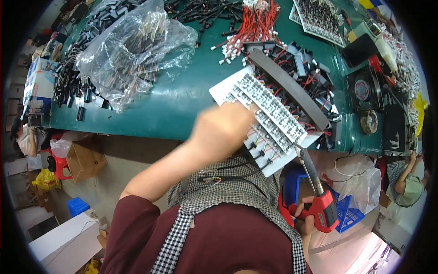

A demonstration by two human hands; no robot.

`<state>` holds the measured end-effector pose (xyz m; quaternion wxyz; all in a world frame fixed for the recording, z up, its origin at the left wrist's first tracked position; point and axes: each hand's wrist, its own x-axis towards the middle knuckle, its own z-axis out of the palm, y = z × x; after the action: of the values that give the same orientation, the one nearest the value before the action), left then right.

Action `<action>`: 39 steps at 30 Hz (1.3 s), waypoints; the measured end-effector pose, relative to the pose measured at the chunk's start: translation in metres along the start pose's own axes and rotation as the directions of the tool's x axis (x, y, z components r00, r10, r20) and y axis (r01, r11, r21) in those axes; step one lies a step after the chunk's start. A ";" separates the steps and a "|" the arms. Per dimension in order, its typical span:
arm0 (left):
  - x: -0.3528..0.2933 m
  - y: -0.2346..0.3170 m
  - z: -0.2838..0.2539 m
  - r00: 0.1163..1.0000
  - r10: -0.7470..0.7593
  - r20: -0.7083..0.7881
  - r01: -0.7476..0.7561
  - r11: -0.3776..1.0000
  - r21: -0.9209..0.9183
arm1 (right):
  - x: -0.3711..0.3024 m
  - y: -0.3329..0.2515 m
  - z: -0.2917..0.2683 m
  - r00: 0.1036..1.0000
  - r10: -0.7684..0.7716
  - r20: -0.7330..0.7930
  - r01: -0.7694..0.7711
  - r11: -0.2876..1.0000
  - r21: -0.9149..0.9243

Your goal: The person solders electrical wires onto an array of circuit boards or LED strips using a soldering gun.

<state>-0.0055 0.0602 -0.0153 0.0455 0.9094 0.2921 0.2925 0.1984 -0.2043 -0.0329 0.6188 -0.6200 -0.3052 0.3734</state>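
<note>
A white board (pixel 222 89) lies tilted at the table's front edge, carrying rows of small white components (pixel 273 109). Thin coloured wires with black connectors (pixel 261 154) hang over its near side. My left hand (pixel 224 127) is over the board's left part; motion smears it, so its fingers and anything in them cannot be made out. My right hand (pixel 306 220), low on the right, is wrapped round the red handle of a soldering gun (pixel 325 211). Its long metal barrel points up toward the board, with the tip by the right end of the component rows.
A long dark grey bar (pixel 292 89) stands behind the board, before a heap of black housings (pixel 315 75). Red wires (pixel 258 23) and a clear plastic bag (pixel 132 55) lie on the green table (pixel 171 105). A small fan (pixel 363 89) stands right. Blue crates (pixel 349 213) sit below.
</note>
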 end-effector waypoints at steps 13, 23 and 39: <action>-0.049 -0.130 -0.024 0.789 -0.609 -0.078 0.611 0.767 0.195 | 0.021 0.001 0.017 1.000 0.023 -0.013 -0.024 0.998 -0.061; -0.033 -0.207 -0.071 0.945 -0.321 0.068 0.291 0.915 0.278 | 0.019 -0.004 0.021 0.998 -0.031 0.050 0.032 0.999 -0.006; 0.021 -0.205 -0.104 0.987 -0.114 -0.113 0.106 0.991 -0.079 | -0.005 -0.034 0.028 0.985 -0.165 0.056 0.162 0.986 0.044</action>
<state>-0.1534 0.2317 0.0292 0.0772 0.8709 0.3332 0.3528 0.1754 -0.1919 0.0030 0.6499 -0.5693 -0.3661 0.3456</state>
